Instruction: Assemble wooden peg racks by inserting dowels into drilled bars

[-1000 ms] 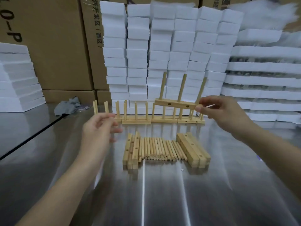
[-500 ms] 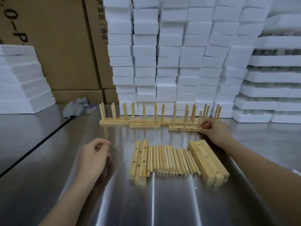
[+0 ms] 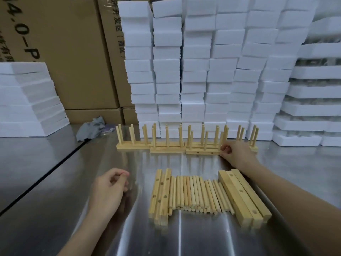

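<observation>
A row of finished peg racks [image 3: 167, 145] stands along the back of the steel table [image 3: 55, 182]. My right hand [image 3: 235, 154] grips the right end of the newest rack [image 3: 202, 151], which sits on the table in front of that row with its dowels upright. Nearer to me lies a bed of loose dowels [image 3: 195, 194], with thin drilled bars [image 3: 161, 195] on its left and thicker drilled bars [image 3: 243, 197] on its right. My left hand [image 3: 108, 191] hovers over the table left of the thin bars, fingers loosely curled, holding nothing.
White foam blocks [image 3: 193, 71] are stacked high behind the racks, with more foam [image 3: 27, 98] at the left and foam trays [image 3: 310, 108] at the right. Cardboard boxes [image 3: 73, 52] stand at the back left. A grey rag [image 3: 91, 127] lies near the rack row's left end.
My right hand brought the new rack down from the air and set it on the table before the row. My left hand dropped from chest height toward the table.
</observation>
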The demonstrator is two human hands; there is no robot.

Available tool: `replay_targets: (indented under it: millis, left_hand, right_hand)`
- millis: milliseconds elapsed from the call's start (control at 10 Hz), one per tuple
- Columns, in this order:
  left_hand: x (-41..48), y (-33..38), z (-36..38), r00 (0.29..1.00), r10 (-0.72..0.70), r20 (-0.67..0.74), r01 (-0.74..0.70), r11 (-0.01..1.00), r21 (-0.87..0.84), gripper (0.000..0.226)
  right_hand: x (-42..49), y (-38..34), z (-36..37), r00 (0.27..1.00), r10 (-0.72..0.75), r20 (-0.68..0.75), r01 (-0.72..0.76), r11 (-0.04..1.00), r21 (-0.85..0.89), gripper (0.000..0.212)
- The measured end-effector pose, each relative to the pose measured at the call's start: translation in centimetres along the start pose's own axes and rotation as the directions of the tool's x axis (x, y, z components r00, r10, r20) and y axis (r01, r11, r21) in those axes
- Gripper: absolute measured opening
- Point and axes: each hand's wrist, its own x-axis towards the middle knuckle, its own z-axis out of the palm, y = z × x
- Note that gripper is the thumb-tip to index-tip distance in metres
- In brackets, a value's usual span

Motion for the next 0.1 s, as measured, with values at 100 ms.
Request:
replay_targets:
  millis: [100]
  left_hand:
    - [-0.42, -0.11, -0.28, 0.999, -0.032, 0.022, 0.033, 0.999, -0.015, 0.033]
  right_hand:
    - [-0.01, -0.07, -0.06, 0.999, 0.025, 0.044, -0.027, 0.999, 0.046, 0.031]
